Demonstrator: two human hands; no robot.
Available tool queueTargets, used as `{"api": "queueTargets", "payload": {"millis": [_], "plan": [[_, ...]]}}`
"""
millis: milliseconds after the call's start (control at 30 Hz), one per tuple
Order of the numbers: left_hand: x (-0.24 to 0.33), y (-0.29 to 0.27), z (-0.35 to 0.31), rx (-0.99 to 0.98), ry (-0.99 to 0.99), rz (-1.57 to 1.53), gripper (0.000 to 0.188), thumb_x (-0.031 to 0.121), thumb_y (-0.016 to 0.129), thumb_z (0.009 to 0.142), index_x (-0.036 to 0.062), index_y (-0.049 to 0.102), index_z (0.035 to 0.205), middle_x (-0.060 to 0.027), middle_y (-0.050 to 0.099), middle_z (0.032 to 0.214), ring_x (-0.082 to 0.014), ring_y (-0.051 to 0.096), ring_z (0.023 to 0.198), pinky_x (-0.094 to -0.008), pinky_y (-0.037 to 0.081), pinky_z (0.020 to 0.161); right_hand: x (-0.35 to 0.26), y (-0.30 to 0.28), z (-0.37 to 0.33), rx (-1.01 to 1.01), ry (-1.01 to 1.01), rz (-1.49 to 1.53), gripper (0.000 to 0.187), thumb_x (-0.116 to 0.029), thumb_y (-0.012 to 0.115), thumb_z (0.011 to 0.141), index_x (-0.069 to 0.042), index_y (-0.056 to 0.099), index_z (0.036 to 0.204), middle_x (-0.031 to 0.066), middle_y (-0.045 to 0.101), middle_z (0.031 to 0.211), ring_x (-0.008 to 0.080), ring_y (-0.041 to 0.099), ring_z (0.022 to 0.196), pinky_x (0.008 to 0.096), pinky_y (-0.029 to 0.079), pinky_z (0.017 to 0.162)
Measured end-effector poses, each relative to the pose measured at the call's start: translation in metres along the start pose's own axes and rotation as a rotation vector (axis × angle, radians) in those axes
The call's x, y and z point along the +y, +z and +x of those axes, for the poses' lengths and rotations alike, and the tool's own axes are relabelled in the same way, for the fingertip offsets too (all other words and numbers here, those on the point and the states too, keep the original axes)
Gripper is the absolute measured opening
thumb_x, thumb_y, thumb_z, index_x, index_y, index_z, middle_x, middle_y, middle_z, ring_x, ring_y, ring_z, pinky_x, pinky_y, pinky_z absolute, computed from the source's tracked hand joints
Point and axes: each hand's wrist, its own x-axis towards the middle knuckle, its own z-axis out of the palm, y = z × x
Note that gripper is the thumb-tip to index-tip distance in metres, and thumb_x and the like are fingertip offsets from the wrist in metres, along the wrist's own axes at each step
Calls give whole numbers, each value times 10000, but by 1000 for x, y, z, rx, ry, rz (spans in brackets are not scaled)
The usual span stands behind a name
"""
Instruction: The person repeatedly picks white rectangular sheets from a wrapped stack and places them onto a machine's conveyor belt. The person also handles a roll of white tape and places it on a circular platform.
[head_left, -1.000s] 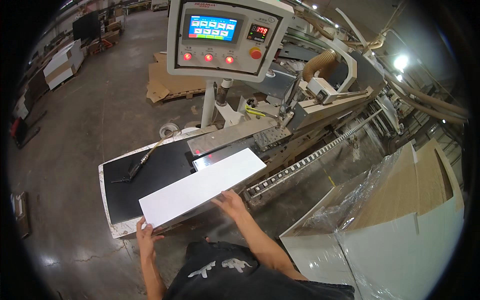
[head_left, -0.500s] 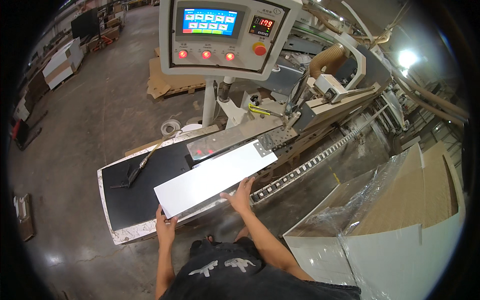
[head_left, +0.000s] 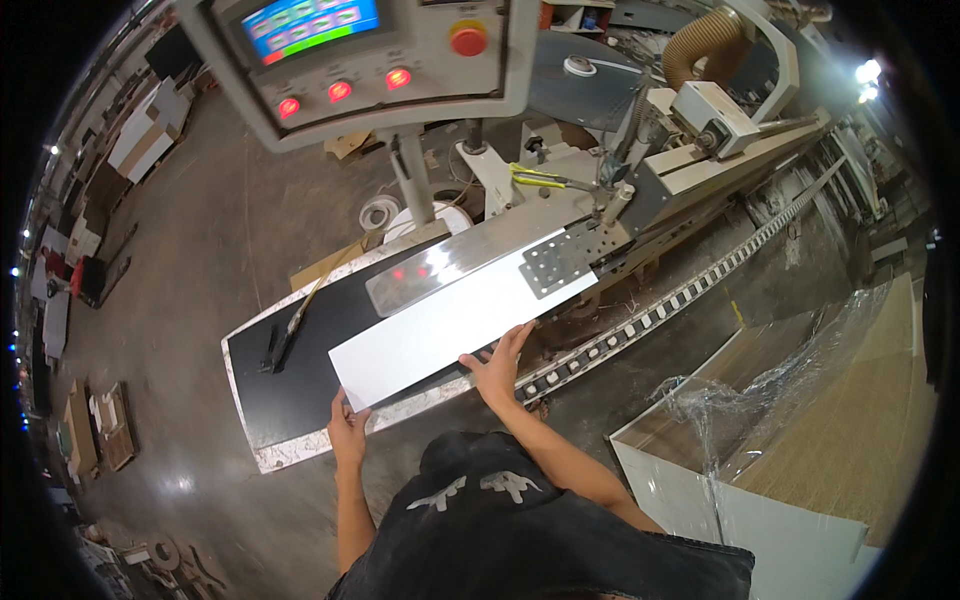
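A long white panel (head_left: 440, 325) lies slantwise on the machine's black-topped infeed table (head_left: 285, 405). My left hand (head_left: 348, 432) grips its near left corner, thumb on one side of the corner and fingers on the other. Along the near long edge, my right hand (head_left: 497, 372) rests with thumb and fingers spread, their tips against the edge. The panel's far right end meets a perforated metal plate (head_left: 558, 268), which covers part of it. Beside the panel's far edge runs a shiny metal cover (head_left: 440, 270).
A control box (head_left: 360, 75) with lit red buttons stands over the table's far side. A yellow-handled tool (head_left: 540, 178) lies near the machine head. An air gun (head_left: 290, 335) rests on the table. Right of me stand film-wrapped boards (head_left: 800, 420); a roller track (head_left: 670, 305) runs beside the machine.
The view has shifted, bringing the control box higher and more to the left. Both hands stay at the same parts of the panel, and any panel movement is too slight to tell.
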Motion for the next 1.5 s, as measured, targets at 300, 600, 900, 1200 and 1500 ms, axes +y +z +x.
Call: {"api": "queueTargets", "payload": {"millis": [300, 600, 900, 1200, 1500], "plan": [[65, 73, 3, 89, 297, 321, 619, 108, 803, 872, 11, 563, 1434, -210, 548, 1450, -398, 493, 1340, -461, 402, 1118, 2, -76, 59, 26, 32, -40, 1180, -118, 893, 824, 138, 45, 1604, 306, -173, 1702, 400, 697, 1095, 417, 613, 896], [110, 132, 19, 109, 436, 538, 647, 331, 856, 758, 63, 600, 1288, -128, 567, 1451, -380, 455, 1417, -659, 221, 1198, 10, -145, 115, -20, 109, -57, 1240, -139, 927, 774, 176, 42, 1584, 320, -193, 1691, 501, 504, 1382, 429, 546, 1072], [138, 209, 36, 38, 453, 365, 714, 360, 880, 761, 33, 560, 1309, -173, 509, 1511, -435, 381, 1473, -723, 154, 1208, 16, -164, 89, -216, 433, 755, 1012, -428, 679, 1041, -16, 4, 1672, 249, 281, 1642, 382, 428, 1459, 517, 475, 1103], [145, 152, 51, -242, 481, 360, 802, 446, 789, 880, -17, 495, 1465, -249, 435, 1561, -467, 316, 1511, -721, 135, 1215, -30, -89, 34, -285, 405, 1273, 1282, -802, 558, 917, 20, -90, 1657, 188, 75, 1751, 324, 53, 1629, 513, 131, 1301], [149, 148, 5, -361, 635, 205, 846, 338, 746, 895, -47, 381, 1554, -306, 443, 1549, -480, 332, 1500, -667, 143, 1238, 20, -137, 21, -24, 402, 1265, 592, -552, 646, 1010, -40, 602, 1305, 184, 648, 1360, 364, 632, 1243, 530, 526, 1056]]}}
